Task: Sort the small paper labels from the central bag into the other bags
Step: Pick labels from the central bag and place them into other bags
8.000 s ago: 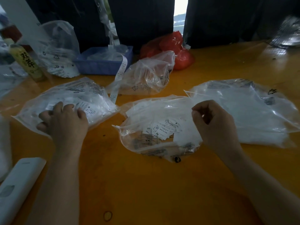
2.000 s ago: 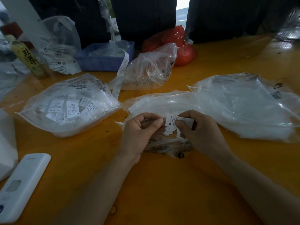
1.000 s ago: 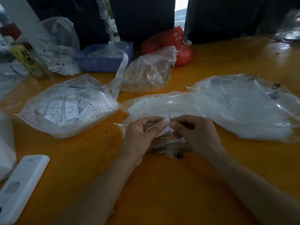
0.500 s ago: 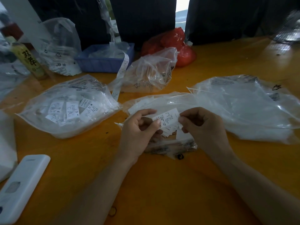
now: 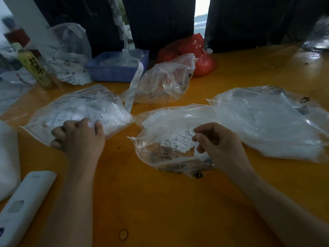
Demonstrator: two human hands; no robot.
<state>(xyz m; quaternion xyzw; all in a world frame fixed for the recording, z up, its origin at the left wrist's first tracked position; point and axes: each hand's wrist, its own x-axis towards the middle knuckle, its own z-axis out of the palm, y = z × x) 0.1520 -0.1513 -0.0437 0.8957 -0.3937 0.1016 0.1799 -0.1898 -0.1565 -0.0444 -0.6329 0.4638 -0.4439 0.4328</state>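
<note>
Three crinkled clear plastic bags (image 5: 267,122) of small paper labels (image 5: 179,141).

2 bare forearms, hands (image 5: 80,138) ungloved, no sleeves visible

Head view: is looking forward and down from the person's head, close over the table (image 5: 178,202).
Views: only one, wide-angle.

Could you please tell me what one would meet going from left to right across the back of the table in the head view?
Yellow bottle → upright clear bag → blue tray → crumpled clear bag → red bag.
</note>
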